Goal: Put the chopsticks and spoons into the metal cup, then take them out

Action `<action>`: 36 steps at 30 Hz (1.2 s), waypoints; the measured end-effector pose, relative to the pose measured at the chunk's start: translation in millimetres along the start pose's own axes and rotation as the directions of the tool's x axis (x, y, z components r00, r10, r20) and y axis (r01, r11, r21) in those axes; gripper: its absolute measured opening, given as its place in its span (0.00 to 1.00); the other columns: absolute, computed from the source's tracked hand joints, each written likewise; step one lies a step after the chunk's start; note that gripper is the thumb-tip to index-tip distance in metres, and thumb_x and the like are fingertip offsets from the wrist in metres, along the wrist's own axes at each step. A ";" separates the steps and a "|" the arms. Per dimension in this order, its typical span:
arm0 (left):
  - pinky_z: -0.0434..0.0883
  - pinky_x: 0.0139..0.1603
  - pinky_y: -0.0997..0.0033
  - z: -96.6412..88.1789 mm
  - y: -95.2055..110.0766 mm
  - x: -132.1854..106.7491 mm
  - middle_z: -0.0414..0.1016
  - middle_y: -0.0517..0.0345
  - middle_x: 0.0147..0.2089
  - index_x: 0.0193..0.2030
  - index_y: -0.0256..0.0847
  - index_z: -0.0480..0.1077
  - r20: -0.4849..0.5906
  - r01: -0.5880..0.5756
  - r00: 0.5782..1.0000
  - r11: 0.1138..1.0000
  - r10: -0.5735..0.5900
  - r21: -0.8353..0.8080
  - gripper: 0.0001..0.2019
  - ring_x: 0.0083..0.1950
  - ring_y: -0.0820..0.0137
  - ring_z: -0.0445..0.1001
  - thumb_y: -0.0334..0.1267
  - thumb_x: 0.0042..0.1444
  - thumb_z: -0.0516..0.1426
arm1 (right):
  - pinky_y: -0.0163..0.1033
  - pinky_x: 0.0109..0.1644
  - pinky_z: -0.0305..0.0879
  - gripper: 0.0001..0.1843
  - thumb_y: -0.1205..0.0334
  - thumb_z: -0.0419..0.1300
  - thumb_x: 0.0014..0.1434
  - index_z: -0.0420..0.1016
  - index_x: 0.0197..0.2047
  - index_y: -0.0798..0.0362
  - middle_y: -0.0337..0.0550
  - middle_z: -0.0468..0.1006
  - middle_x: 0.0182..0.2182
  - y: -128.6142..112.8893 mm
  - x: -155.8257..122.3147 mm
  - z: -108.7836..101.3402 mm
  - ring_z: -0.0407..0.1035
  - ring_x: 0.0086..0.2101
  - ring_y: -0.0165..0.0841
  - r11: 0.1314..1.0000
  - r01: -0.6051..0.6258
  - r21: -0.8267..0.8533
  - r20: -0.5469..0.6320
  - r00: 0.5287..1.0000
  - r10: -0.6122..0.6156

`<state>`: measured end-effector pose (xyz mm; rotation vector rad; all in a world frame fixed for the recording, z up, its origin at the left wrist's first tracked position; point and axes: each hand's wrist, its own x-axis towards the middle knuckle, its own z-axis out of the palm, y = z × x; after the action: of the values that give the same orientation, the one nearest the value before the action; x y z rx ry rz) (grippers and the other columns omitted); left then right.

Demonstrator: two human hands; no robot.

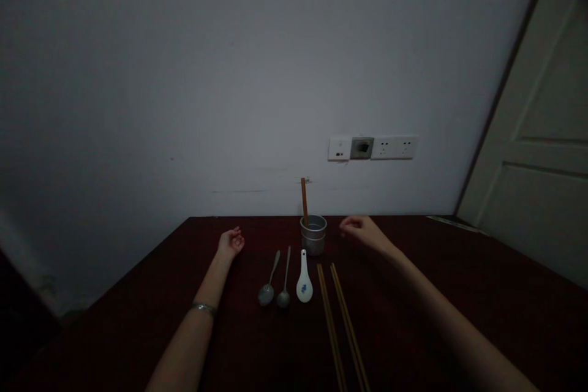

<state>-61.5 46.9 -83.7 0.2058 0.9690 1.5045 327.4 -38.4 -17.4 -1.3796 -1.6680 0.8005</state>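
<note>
My left hand point(232, 242) rests palm up on the table, left of the spoons, its fingers loosely curled and nothing in it. Just right of the metal cup point(313, 242), my right hand point(359, 229) is held with its fingers bent together; no object shows in them. A brown chopstick-like stick point(304, 201) leans upright in the cup. In front lie a metal spoon point(266, 294), a second, thinner metal spoon point(283, 299) and a white ceramic spoon point(304, 288) with a blue mark. Beside them lie two pairs of wooden chopsticks, a left pair point(329, 321) and a right pair point(348, 318).
The dark red table point(257, 355) stands against a pale wall point(257, 92). Sockets point(394, 147) and a switch plate point(362, 147) sit on the wall above the cup. A panelled door point(542, 153) is at the right. A thin strip point(454, 223) lies near the table's far right edge.
</note>
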 end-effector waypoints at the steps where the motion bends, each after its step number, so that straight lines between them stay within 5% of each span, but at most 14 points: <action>1: 0.64 0.19 0.78 2.0 1.2 -2.3 0.63 0.61 0.21 0.29 0.35 0.65 0.001 0.000 1.000 1.000 0.000 -0.001 0.12 0.16 0.79 0.61 0.20 0.37 0.49 | 0.26 0.19 0.57 0.08 0.61 0.54 0.49 0.68 0.31 0.58 0.42 0.74 0.22 3.3 -11.0 3.3 0.65 0.20 0.25 0.997 -0.066 -0.035 0.081 0.994 0.069; 4: 0.65 0.20 0.78 11.3 5.8 -9.5 0.63 0.61 0.21 0.29 0.36 0.65 0.018 -0.006 1.000 1.000 0.006 -0.010 0.12 0.17 0.79 0.62 0.20 0.37 0.49 | 0.25 0.16 0.54 0.09 0.60 0.54 0.49 0.67 0.31 0.57 0.40 0.73 0.21 11.1 -38.9 17.3 0.65 0.17 0.25 0.963 -0.198 -0.183 0.306 0.919 0.248; 6: 0.65 0.21 0.78 20.6 8.8 -16.3 0.64 0.60 0.22 0.29 0.36 0.65 0.057 -0.014 0.998 1.000 0.015 -0.018 0.12 0.18 0.79 0.62 0.20 0.37 0.49 | 0.26 0.16 0.54 0.10 0.58 0.53 0.51 0.67 0.30 0.56 0.41 0.73 0.20 13.8 -52.3 27.2 0.65 0.17 0.25 0.938 -0.202 -0.282 0.338 0.894 0.294; 15: 0.65 0.20 0.79 65.9 10.8 -67.9 0.64 0.61 0.21 0.31 0.35 0.64 0.246 -0.070 0.967 0.997 0.061 0.028 0.13 0.19 0.78 0.62 0.20 0.38 0.48 | 0.44 0.36 0.65 0.19 0.50 0.52 0.50 0.73 0.34 0.57 0.55 0.76 0.35 2.2 -76.3 60.0 0.72 0.37 0.45 0.638 -0.035 -0.769 0.096 0.981 0.168; 24: 0.63 0.20 0.78 93.5 13.0 -119.8 0.64 0.61 0.20 0.29 0.36 0.63 0.384 -0.143 0.918 0.987 0.102 0.078 0.11 0.18 0.78 0.62 0.21 0.37 0.49 | 0.46 0.35 0.66 0.18 0.56 0.49 0.50 0.74 0.37 0.57 0.55 0.77 0.34 0.8 -75.3 70.5 0.72 0.36 0.46 0.605 0.022 -0.796 0.136 0.980 0.143; 27: 0.62 0.20 0.78 102.0 4.8 -140.2 0.63 0.61 0.19 0.26 0.36 0.64 0.494 -0.167 0.869 0.962 0.039 0.217 0.10 0.18 0.78 0.61 0.22 0.36 0.49 | 0.46 0.35 0.66 0.18 0.58 0.50 0.50 0.74 0.38 0.58 0.56 0.77 0.35 3.2 -74.5 71.3 0.72 0.36 0.46 0.601 0.011 -0.799 0.117 0.983 0.138; 33: 0.59 0.19 0.79 114.0 -38.2 -173.4 0.69 0.55 0.23 0.29 0.34 0.70 0.731 -0.430 0.654 0.697 -0.197 0.573 0.07 0.20 0.77 0.64 0.28 0.42 0.52 | 0.43 0.35 0.66 0.16 0.59 0.52 0.49 0.73 0.37 0.58 0.55 0.76 0.35 7.1 -72.8 71.7 0.72 0.36 0.45 0.636 0.013 -0.772 0.127 0.983 0.135; 36: 0.59 0.18 0.79 116.1 -64.1 -175.4 0.70 0.56 0.24 0.28 0.34 0.70 0.721 -0.470 0.632 0.599 -0.283 0.648 0.07 0.20 0.78 0.64 0.30 0.43 0.51 | 0.42 0.35 0.65 0.16 0.59 0.53 0.48 0.73 0.37 0.58 0.56 0.76 0.35 5.2 -73.2 71.4 0.72 0.36 0.45 0.649 0.018 -0.761 0.138 0.981 0.134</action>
<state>97.5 -65.9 18.1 1.5115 0.8220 0.7612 272.4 -107.4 -69.2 -1.9751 -2.2568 0.2207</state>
